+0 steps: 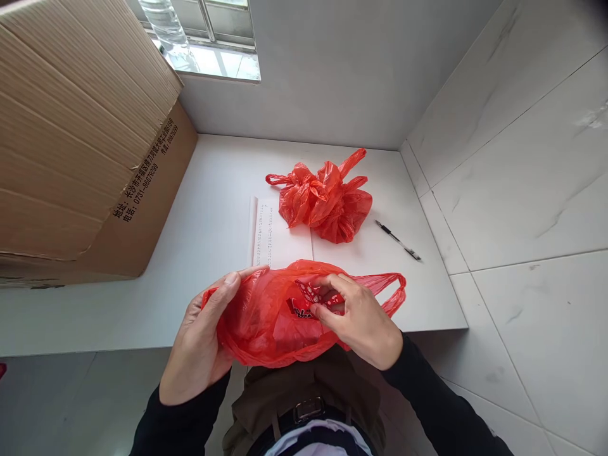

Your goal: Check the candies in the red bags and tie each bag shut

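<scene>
A red plastic bag [256,316] is held open in front of my waist, at the table's front edge. My left hand [204,335] grips the bag's left side, thumb on the outside and the other fingers partly hidden. At the bag's mouth, my right hand [351,310] pinches a red patterned piece with white spots [308,292], which looks like a candy wrapper. Dark and white lettering shows on the red packaging just below it. One handle loop of the bag sticks out to the right, beyond my right hand.
Knotted red plastic bags [327,196] lie at the back of the white table [209,209], partly over an open notebook [280,234]. A black pen [398,240] rests to their right. A large cardboard box [85,139] stands on the left; a water bottle [168,31] is on the windowsill.
</scene>
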### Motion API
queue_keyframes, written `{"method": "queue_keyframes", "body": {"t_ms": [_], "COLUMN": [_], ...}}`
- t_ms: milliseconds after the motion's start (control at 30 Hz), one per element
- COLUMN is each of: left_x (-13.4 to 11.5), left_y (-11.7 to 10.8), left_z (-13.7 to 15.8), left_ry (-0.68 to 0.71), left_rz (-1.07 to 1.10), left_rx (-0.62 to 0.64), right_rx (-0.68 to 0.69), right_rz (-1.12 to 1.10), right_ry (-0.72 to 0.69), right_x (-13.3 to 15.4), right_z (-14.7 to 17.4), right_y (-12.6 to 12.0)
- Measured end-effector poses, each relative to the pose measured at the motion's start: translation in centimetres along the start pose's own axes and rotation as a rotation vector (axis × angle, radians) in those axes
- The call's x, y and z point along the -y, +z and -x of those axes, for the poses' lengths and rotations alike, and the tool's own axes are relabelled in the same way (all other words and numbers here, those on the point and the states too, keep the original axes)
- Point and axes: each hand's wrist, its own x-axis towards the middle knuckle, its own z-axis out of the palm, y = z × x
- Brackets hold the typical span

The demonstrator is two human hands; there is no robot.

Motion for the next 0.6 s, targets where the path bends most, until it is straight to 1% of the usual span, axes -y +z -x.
{"method": "queue_keyframes", "body": {"t_ms": [233, 300, 367, 433, 500, 533, 600], "left_x": [-0.1, -0.3, -0.5, -0.7, -0.8, -0.8, -0.8], "left_y": [-0.2, 0.1, 0.5, 1.3, 2.0, 2.4, 2.8], "left_z": [0.0, 0.2, 0.5, 1.1, 1.7, 2.0, 2.4], "left_ry": [-0.008, -0.007, 0.003, 0.030, 0.087, 0.118, 0.172], "left_rz": [-0.009, -0.012, -0.015, -0.065, -0.227, -0.332, -0.507], "left_rx": [0.001, 0.003, -0.016, -0.042, -0.064, -0.062, -0.043], "right_rx": [0.055, 0.058, 0.011, -0.092, -0.184, -0.183, -0.092], "right_rz": [-0.212, -0.239, -0.181, -0.042, 0.100, 0.146, 0.176], "right_ry": [0.068, 0.076, 0.060, 0.011, -0.050, -0.081, -0.137], "right_x": [0.0, 0.0, -0.1, -0.3, -0.4, -0.5, -0.7], "right_z": [0.0, 0.1, 0.0, -0.1, -0.2, -0.2, -0.2], "right_y": [-0.6, -0.7, -0.7, -0.7, -0.6, -0.5, -0.3]}}
